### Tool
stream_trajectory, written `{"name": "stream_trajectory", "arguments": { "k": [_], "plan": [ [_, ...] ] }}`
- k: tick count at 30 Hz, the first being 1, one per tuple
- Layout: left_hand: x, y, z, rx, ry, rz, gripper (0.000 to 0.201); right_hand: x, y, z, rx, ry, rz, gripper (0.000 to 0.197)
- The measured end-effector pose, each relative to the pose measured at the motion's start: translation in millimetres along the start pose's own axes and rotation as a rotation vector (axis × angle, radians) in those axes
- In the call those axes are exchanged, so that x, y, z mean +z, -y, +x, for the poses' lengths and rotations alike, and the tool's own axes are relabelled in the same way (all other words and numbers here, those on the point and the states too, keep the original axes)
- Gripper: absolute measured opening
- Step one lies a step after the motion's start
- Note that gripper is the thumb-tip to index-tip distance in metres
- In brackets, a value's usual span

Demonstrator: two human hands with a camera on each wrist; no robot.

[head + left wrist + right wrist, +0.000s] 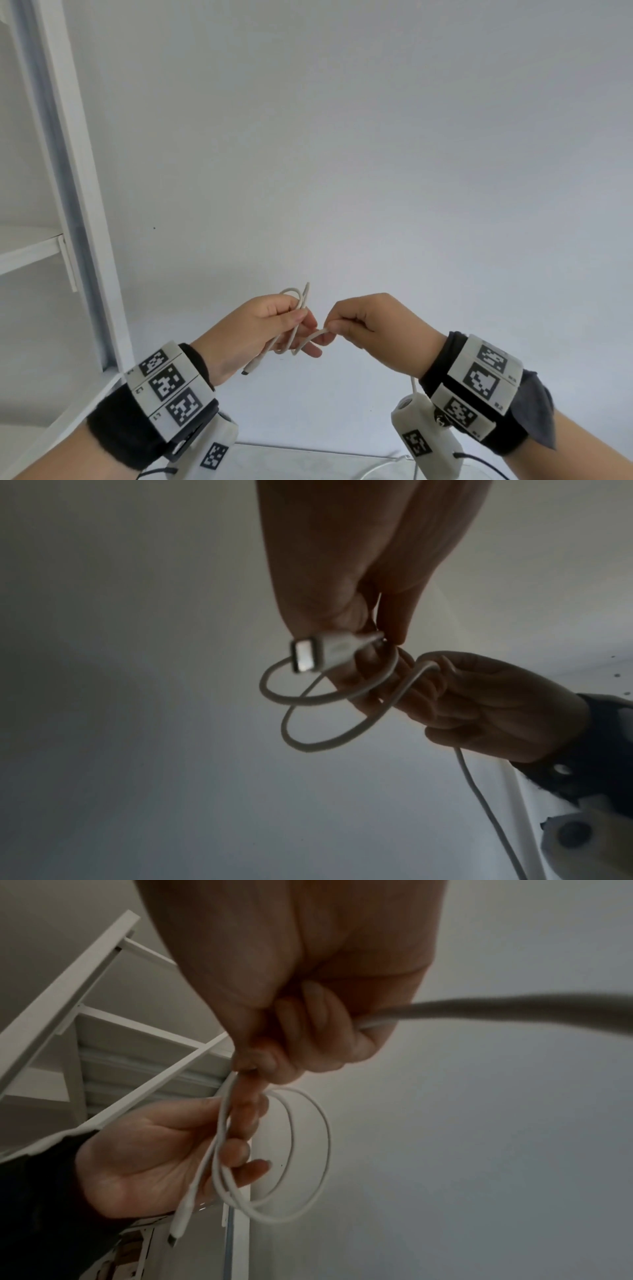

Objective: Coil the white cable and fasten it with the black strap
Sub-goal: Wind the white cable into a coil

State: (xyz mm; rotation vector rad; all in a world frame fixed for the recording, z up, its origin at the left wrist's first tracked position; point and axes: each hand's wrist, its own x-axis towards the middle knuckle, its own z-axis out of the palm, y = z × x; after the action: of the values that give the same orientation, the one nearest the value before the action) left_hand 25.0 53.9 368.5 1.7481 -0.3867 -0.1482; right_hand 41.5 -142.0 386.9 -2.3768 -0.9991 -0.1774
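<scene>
Head view takes in a plain pale wall [342,137] filling most of the scene, with a white shelving frame [73,192] standing tall along the left side. In front of the wall both hands are raised in mid-air, close together. The left hand [260,329] has its fingers curled round a couple of small loops of the white cable [294,329], which poke up past the fingertips; the loops also show from the right wrist view [308,1150]. The right hand [370,325] pinches the next stretch of cable between thumb and forefinger, just beside the left fingers, and the loose run drops away below that wrist. Smallest of all, the cable's plug [251,366] sticks out under the left palm, and in the left wrist view it sits blurred at the fingertips [318,656].
</scene>
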Motion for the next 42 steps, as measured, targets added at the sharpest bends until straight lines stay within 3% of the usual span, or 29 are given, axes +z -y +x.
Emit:
{"name": "stream_trajectory", "arguments": {
  "k": [4, 11, 24, 26, 30, 33, 38, 42],
  "plan": [
    [2.4, 1.3, -1.3, 0.036, 0.030, 0.083, 0.026, 0.9, -4.3, 3.7, 0.034, -0.103, 0.040, 0.020],
    [6.6, 5.0, -1.2, 0.066, 0.119, -0.044, 0.027, -2.0, -21.9, 8.9, 0.059, -0.214, 0.108, 0.026],
    [-60.3, -8.7, 6.8, 0.144, -0.108, -0.743, 0.019, 2.6, -101.7, -26.7, 0.367, -0.167, 0.492, 0.030],
    [-63.4, -7.0, 10.3, 0.170, -0.089, -0.764, 0.017, 9.4, -103.7, -30.4, 0.367, -0.147, 0.425, 0.029],
    [-48.1, -1.4, 20.8, 0.203, -0.229, -0.715, 0.017, 26.6, -91.4, -28.8, 0.320, -0.021, -0.003, 0.024],
    [-36.0, -2.1, 23.8, 0.214, -0.278, -0.682, 0.025, 36.4, -72.5, -26.3, 0.297, 0.092, -0.115, 0.022],
    [-24.6, -3.3, 24.2, 0.185, -0.221, -0.532, 0.023, 40.3, -33.9, -27.1, 0.160, 0.223, -0.270, 0.023],
    [-15.0, -0.3, 23.0, 0.131, -0.244, -0.374, 0.021, 36.3, -10.2, -26.3, 0.057, 0.253, -0.280, 0.024]
  ]
}}
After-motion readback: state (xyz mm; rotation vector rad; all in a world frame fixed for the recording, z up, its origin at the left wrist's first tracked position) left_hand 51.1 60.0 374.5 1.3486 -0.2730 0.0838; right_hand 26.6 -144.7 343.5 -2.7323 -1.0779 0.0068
